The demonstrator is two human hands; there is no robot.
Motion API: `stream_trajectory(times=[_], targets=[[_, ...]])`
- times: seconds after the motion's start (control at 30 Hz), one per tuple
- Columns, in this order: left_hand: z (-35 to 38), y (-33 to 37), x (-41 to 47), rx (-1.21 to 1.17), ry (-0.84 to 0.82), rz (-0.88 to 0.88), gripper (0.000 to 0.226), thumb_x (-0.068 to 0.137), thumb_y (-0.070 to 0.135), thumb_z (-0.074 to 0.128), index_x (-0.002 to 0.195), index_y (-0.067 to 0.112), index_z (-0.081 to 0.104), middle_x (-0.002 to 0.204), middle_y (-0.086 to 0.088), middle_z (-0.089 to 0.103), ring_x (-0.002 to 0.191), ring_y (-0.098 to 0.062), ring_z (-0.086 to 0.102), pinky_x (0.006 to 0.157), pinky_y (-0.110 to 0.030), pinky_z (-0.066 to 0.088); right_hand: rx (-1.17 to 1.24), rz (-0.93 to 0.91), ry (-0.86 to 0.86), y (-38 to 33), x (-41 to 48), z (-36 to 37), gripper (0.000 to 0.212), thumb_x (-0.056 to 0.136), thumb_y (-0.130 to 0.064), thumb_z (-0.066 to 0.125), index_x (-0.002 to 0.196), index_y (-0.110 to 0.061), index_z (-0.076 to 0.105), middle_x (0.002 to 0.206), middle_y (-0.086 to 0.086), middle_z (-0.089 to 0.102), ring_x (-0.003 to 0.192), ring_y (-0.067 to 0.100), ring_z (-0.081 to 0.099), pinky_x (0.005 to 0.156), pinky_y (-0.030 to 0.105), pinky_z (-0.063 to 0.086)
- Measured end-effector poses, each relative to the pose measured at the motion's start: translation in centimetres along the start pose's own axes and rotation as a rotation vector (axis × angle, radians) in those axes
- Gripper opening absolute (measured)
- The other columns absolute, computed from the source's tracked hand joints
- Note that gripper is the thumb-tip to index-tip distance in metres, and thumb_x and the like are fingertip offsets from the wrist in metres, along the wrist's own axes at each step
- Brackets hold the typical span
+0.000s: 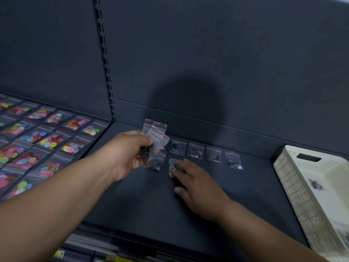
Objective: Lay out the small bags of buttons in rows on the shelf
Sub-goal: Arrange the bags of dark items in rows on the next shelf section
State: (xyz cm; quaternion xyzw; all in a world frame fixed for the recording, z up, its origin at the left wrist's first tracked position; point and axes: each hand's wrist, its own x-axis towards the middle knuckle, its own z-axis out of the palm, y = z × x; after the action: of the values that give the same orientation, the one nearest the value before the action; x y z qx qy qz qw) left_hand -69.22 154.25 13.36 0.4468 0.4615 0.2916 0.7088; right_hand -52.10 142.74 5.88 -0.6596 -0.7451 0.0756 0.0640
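Note:
My left hand (128, 154) grips a bunch of small clear zip bags of dark buttons (155, 138) above the dark shelf (151, 201). A row of several such bags (213, 154) lies flat near the shelf's back wall. In front of that row, my right hand (196, 184) rests on the shelf with its fingertips pressing one bag (173, 166) down. Another bag (154, 164) lies just left of it, partly under the held bunch.
A white perforated plastic basket (309, 188) stands on the shelf at the right. The neighbouring shelf on the left (37, 140) is covered with rows of bags of bright coloured buttons. A slotted upright (106, 76) divides the two bays.

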Motion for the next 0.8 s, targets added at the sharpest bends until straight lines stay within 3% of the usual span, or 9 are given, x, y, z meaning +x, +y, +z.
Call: stream_trajectory(times=[0.1, 0.33, 0.63, 0.73, 0.8], targets=[[0.2, 0.2, 0.1, 0.010, 0.011, 0.008, 0.021, 0.091, 0.001, 0.052, 0.075, 0.015, 0.053, 0.068, -0.004, 0.058, 0.057, -0.015, 0.054, 0.051, -0.024, 0.046, -0.027, 0.011, -0.071, 0.1, 0.4, -0.1, 0.080, 0.081, -0.062, 0.014, 0.149, -0.021, 0.023, 0.160, -0.002, 0.009, 0.147, 0.015, 0.001, 0.116, 0.026, -0.002], [0.5, 0.1, -0.1, 0.005, 0.023, 0.027, 0.023, 0.090, 0.000, 0.053, 0.072, 0.015, 0.054, 0.054, 0.001, 0.060, 0.052, -0.014, 0.055, 0.056, -0.025, 0.045, -0.064, 0.047, -0.149, -0.3, 0.0, -0.1, 0.090, 0.074, -0.077, 0.010, 0.151, -0.030, 0.005, 0.160, -0.005, 0.003, 0.146, 0.012, -0.001, 0.113, 0.028, -0.010], [1.1, -0.1, -0.5, 0.037, 0.009, 0.011, 0.018, 0.090, 0.001, 0.053, 0.078, 0.014, 0.053, 0.071, -0.005, 0.058, 0.059, -0.015, 0.053, 0.044, -0.020, 0.046, -0.052, 0.019, -0.100, 0.0, 0.1, 0.0, 0.090, 0.071, -0.075, 0.005, 0.150, -0.033, 0.011, 0.159, -0.003, 0.006, 0.146, 0.014, 0.002, 0.113, 0.029, -0.009], [1.3, -0.4, -0.5, 0.035, 0.007, 0.003, 0.019, 0.090, 0.001, 0.053, 0.077, 0.014, 0.054, 0.071, -0.004, 0.058, 0.060, -0.015, 0.053, 0.041, -0.018, 0.046, -0.019, 0.015, -0.079, 0.0, 0.1, -0.1, 0.086, 0.074, -0.075, 0.009, 0.150, -0.034, 0.015, 0.160, -0.003, 0.003, 0.146, 0.014, 0.003, 0.115, 0.030, -0.006], [1.5, -0.5, -0.5, 0.044, 0.003, 0.002, 0.019, 0.090, 0.002, 0.054, 0.076, 0.014, 0.054, 0.071, -0.004, 0.059, 0.061, -0.015, 0.054, 0.043, -0.019, 0.047, 0.024, 0.003, 0.002, 0.1, 0.0, -0.4, 0.081, 0.080, -0.076, 0.018, 0.148, -0.031, 0.024, 0.158, -0.003, 0.014, 0.144, 0.014, 0.012, 0.116, 0.029, 0.002]])
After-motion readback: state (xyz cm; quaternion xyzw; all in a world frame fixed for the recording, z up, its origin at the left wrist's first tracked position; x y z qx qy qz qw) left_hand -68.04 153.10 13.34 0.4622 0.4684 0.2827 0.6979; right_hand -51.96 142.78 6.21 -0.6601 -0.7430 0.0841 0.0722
